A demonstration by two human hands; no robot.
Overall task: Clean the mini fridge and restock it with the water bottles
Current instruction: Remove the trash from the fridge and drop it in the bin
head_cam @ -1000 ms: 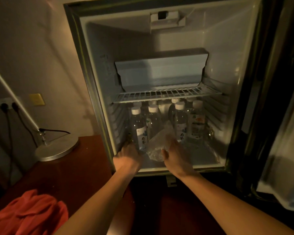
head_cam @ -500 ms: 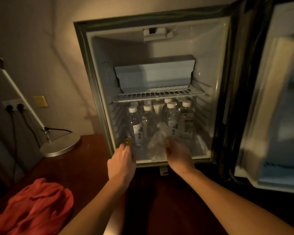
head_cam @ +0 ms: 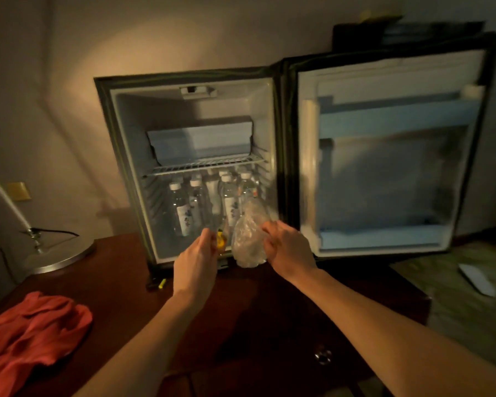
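Dim warm lamplight falls on a dark wooden worktop [head_cam: 126,282] where the mini fridge [head_cam: 189,81] stands with its door [head_cam: 384,173] swung wide to three o'clock. We judge the restocking largely done: several water bottles [head_cam: 184,213] stand upright in rows on the fridge floor, under the wire shelf [head_cam: 204,167], while that shelf and the door racks hold nothing we can see. Our right hand [head_cam: 289,247] has its grip clamped on a crumpled clear plastic wrap [head_cam: 248,239], held at the fridge's front lip, toward five o'clock of the opening; it looks like the bottles' empty packaging, though blur leaves that uncertain. Our left hand [head_cam: 196,259] has its fingers curled round a small yellow object [head_cam: 221,242] at six o'clock of the opening; what it is we cannot tell. A red cloth [head_cam: 32,333] lies bunched at eight o'clock on the worktop, well apart from the fridge, which suggests the wiping is over or paused; the interior walls look pale and free of stains, as far as the soft focus allows. What seems left, in our view, is to clear away the wrap and the small object, shut the door and tidy the cloth. A lamp base [head_cam: 59,255] sits at nine o'clock.
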